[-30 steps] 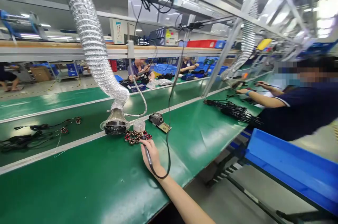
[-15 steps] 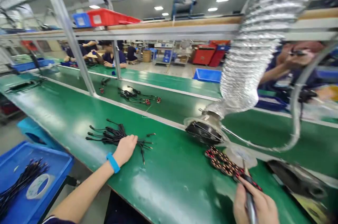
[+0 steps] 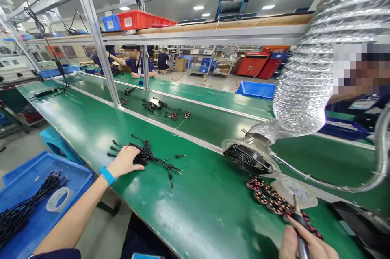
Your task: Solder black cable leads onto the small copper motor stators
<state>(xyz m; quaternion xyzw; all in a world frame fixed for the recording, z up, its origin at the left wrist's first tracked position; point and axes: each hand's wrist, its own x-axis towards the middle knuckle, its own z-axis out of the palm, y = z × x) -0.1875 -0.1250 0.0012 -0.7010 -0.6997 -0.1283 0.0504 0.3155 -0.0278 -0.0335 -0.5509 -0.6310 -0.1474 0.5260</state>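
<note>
My left hand (image 3: 124, 161), with a blue wristband, rests on a bundle of black cables (image 3: 149, 156) lying on the green bench (image 3: 198, 206); its fingers curl over the cables' left end. My right hand (image 3: 300, 242) at the bottom right is closed round a soldering iron (image 3: 300, 230), its tip pointing up toward a clear disc. A row of several small copper-wound coils (image 3: 269, 200) lies just left of the iron's tip.
A fume-extractor fan (image 3: 246, 157) on a silver flexible duct (image 3: 317, 76) hangs over the coils. A blue bin (image 3: 76, 177) with black cables and a tape roll sits lower left. More cables (image 3: 164, 109) lie on the far belt. Other workers sit across the line.
The view swung left from the right side of the bench. My left hand came into view on the cable bundle and slid left along it. My right hand kept hold of the iron.
</note>
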